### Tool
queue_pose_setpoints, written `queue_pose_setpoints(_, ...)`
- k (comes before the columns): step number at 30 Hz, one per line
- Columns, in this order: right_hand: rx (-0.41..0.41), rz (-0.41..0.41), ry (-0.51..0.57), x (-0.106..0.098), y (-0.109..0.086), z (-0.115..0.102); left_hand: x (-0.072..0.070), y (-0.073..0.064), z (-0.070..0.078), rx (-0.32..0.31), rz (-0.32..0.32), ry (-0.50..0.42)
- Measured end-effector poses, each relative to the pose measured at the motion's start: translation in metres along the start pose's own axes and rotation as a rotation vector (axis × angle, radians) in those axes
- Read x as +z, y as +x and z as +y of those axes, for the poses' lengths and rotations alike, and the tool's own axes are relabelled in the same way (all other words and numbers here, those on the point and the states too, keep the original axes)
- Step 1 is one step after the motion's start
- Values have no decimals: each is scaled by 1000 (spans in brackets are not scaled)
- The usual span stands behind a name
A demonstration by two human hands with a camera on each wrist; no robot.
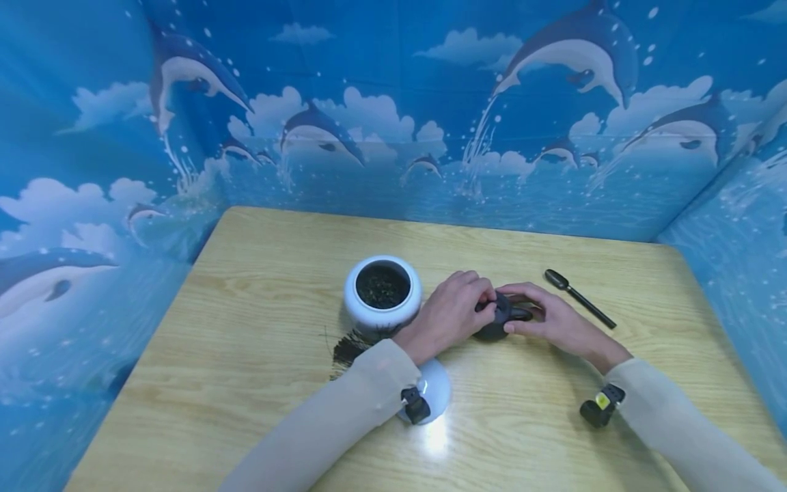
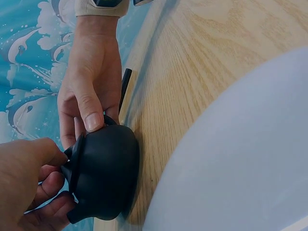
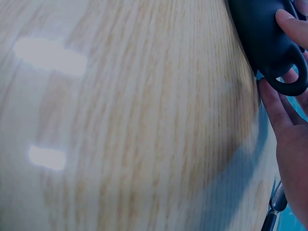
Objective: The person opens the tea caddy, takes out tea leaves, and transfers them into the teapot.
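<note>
A small black teapot stands on the table, right of the white jar. My left hand reaches over from the left and pinches the knob of the teapot's lid, which sits on the pot. On the handle side, my right hand holds the teapot body, thumb and fingers on either side of the handle. The left wrist view shows the right thumb against the body by the handle. The spout points toward my left fingers in that view.
An uncovered white jar holds dark, leaf-like bits. In front of it lie a dark bristly bundle and a pale round object, both partly under my left arm. A black scoop lies at the right. Dolphin-printed curtains border the table.
</note>
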State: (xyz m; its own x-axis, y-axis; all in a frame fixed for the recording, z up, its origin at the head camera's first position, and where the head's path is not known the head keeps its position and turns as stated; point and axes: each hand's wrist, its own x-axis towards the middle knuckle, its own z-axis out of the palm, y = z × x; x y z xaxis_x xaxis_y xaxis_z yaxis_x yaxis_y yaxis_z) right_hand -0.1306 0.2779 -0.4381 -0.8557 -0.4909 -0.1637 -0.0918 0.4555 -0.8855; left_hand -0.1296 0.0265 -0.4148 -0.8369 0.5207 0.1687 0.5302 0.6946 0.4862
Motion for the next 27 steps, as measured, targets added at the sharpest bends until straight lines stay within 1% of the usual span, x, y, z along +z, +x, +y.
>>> queue_pose_setpoints(7,6,-4,1,0,1,-1,1,-2,-1,16,22,8)
queue_pose_setpoints(12,-1,-4,1,0,0,-1,0,-3,-2,9,33,-8)
queue_pose_setpoints(17,-1,28,-17,0,-2,-3,-4,-5,3,0,26,-36)
queue_pose_setpoints(20,10,54,-30,-1,-3,-8,-9,-8,7,11,25,-48)
queue_pose_setpoints(23,23,68,-35,-4,-1,-17,-17,-14,11,29,28,-63)
queue_pose_setpoints(27,-11,87,-63,-5,7,-29,-32,-23,14,43,16,-103)
